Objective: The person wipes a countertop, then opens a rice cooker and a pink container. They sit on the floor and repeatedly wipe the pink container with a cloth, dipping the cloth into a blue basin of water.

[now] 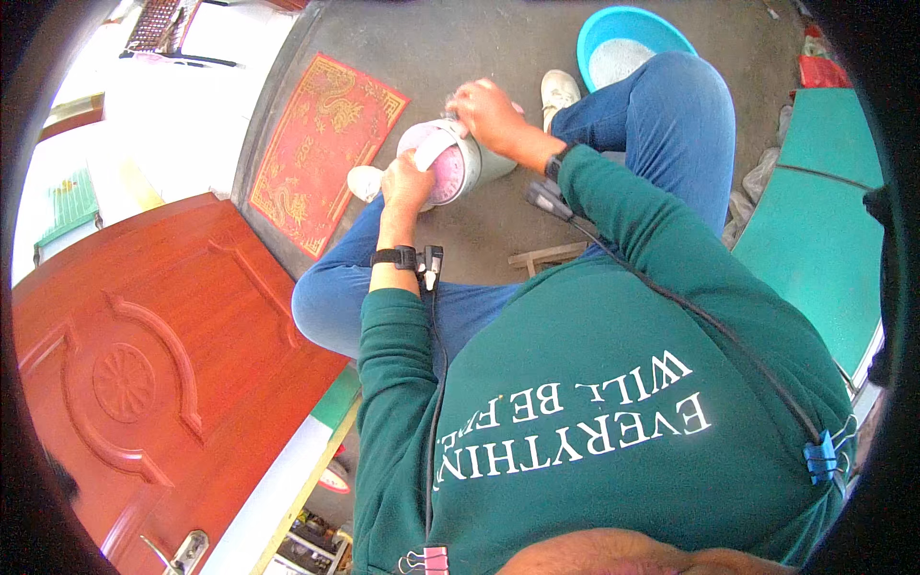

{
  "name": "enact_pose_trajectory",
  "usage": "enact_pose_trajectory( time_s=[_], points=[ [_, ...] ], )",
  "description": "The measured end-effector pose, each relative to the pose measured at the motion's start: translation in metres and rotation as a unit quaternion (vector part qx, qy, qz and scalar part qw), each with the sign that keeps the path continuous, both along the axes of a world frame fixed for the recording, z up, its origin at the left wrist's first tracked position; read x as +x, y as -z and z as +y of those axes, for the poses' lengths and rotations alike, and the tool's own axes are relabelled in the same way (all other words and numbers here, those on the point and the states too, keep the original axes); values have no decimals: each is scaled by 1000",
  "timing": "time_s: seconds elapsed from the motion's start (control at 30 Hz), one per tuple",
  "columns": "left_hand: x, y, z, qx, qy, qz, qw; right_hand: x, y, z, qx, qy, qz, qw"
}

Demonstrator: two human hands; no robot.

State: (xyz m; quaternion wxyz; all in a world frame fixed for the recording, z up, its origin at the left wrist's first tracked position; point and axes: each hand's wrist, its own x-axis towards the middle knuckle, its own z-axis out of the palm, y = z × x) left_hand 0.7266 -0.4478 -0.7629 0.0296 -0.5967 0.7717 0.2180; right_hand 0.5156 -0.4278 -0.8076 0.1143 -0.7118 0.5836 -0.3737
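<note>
A pale cylindrical appliance or container (496, 167) is held tilted between my knees. Its round pink end (449, 176) carries small marks around the edge. My left hand (407, 181) grips a white strap-like handle (433, 149) that crosses the pink end. Above the far rim, my right hand (492, 118) is bent and slightly blurred. A small greyish thing shows by its fingertips, too unclear to name, and whether it is held cannot be seen. Each wrist wears a black strap, with a cable running up each arm.
A red mat (323, 151) with gold dragons lies on the floor at left. Beyond my right shoe (559, 92) stands a turquoise basin (596, 29) with whitish contents. A carved wooden door (180, 359) fills the lower left. A green-topped table (812, 237) stands at right, beside plastic bags (758, 176).
</note>
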Motion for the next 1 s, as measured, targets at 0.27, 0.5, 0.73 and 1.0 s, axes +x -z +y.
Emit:
enact_pose_trajectory(
  time_s=[0.27, 0.5, 0.73, 1.0],
  points=[
    [-10, -6, 7, 25, 34, 25, 999, -2, -20, 53, -149, -32, 16, 988],
    [1, 9, -3, 22, -63, 28, 997, 16, 13, 95, 123, 20, -102, 987],
    [12, 23, -2, 40, -85, 39, 995, 40, 15, 36, 96, 159, -269, 945],
    [12, 7, -1, 37, -96, 21, 994, 44, 11, 56, 149, 83, -282, 944]
  ],
)
